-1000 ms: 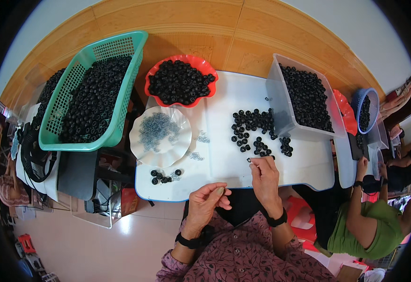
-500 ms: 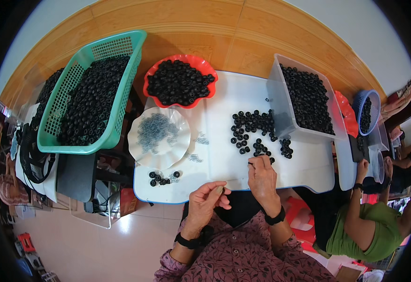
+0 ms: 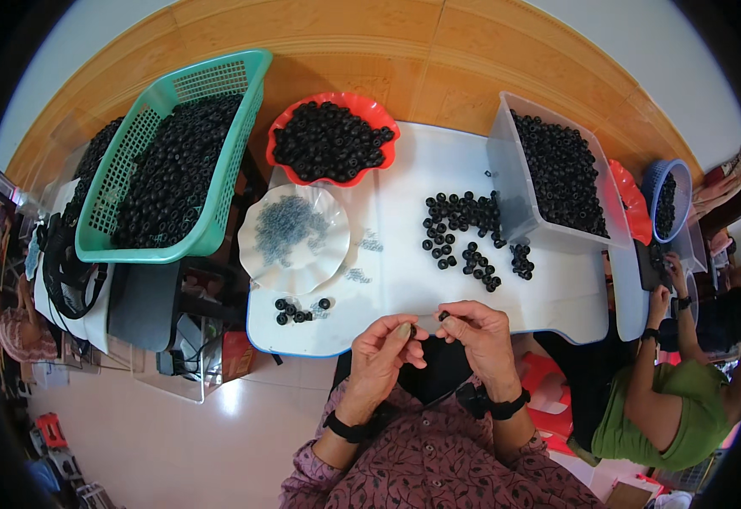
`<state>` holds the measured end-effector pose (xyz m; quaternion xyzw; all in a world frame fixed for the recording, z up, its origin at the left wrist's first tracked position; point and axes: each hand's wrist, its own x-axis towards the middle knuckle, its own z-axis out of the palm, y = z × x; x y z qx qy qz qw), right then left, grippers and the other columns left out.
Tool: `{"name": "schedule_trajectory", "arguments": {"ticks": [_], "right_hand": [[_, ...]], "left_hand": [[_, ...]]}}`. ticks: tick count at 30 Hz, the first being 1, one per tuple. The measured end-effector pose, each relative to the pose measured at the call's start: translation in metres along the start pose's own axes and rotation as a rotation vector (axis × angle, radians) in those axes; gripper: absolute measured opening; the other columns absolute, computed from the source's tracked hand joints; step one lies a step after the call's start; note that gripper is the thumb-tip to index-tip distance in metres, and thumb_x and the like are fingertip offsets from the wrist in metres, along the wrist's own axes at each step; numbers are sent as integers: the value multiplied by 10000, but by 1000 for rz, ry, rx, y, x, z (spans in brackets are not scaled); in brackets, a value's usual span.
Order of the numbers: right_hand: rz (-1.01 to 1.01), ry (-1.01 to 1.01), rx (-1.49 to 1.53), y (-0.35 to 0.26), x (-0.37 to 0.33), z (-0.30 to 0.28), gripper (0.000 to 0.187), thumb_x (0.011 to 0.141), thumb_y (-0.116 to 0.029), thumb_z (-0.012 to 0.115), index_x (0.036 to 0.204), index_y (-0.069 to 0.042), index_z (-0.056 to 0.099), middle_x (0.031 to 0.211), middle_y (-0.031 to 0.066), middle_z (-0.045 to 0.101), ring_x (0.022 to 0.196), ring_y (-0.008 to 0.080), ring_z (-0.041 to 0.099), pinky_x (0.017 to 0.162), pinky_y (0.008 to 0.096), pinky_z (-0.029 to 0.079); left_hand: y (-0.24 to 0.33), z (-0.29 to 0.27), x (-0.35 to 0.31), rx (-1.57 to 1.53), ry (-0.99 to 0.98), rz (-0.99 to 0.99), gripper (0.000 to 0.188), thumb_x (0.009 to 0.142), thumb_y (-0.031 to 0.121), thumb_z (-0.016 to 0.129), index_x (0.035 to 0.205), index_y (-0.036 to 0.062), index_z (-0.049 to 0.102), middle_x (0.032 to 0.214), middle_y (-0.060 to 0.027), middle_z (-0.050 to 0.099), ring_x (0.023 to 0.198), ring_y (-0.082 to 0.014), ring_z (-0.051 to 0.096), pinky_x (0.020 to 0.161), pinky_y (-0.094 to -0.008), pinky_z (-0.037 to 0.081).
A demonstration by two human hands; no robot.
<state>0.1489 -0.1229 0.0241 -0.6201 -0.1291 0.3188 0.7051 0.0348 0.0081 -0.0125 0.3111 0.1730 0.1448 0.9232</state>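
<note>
My right hand [image 3: 482, 339] pinches a small black ring-shaped part [image 3: 444, 316] between thumb and fingertips, above the table's front edge. Just to its left, my left hand [image 3: 380, 356] is closed in a pinch; something small and dark shows by its thumb, too hidden to name. Beyond my right hand lies a loose pile of black ring-shaped parts [image 3: 464, 212] on the white table [image 3: 396, 263]. A white wavy-rimmed plate [image 3: 253, 254] with many small clear pieces [image 3: 285, 227] sits at the left. Several black parts [image 3: 294, 311] lie in front of that plate, beside some clear pieces.
A red bowl [image 3: 391, 114], a green basket [image 3: 209, 229] and a clear plastic bin [image 3: 514, 191] hold many black parts. Wooden panelling [image 3: 345, 51] runs behind the table. At the right, a person in a green top [image 3: 650, 416] works with both hands near a blue basket [image 3: 682, 182].
My right hand has come away from the near edge of the pile, toward my left hand, with a black part in its fingertips. The view has shifted slightly.
</note>
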Motion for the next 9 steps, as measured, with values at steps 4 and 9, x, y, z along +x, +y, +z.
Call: {"name": "schedule_trajectory", "arguments": {"ticks": [4, 9], "right_hand": [[-106, -74, 31, 7, -2, 1, 168, 857, 25, 671, 1022, 5, 697, 965, 70, 656, 836, 132, 633, 748, 237, 509], [-216, -123, -51, 13, -5, 2, 172, 848, 41, 673, 1009, -12, 706, 982, 79, 644, 905, 160, 622, 842, 274, 495]], "left_hand": [[-1, 2, -2, -14, -10, 22, 211, 990, 114, 519, 1122, -31, 596, 949, -143, 678, 692, -121, 623, 601, -271, 567], [-1, 3, -6, -44, -39, 47, 211, 989, 120, 522, 1127, -22, 596, 975, -150, 676, 688, -127, 623, 597, -269, 569]]}}
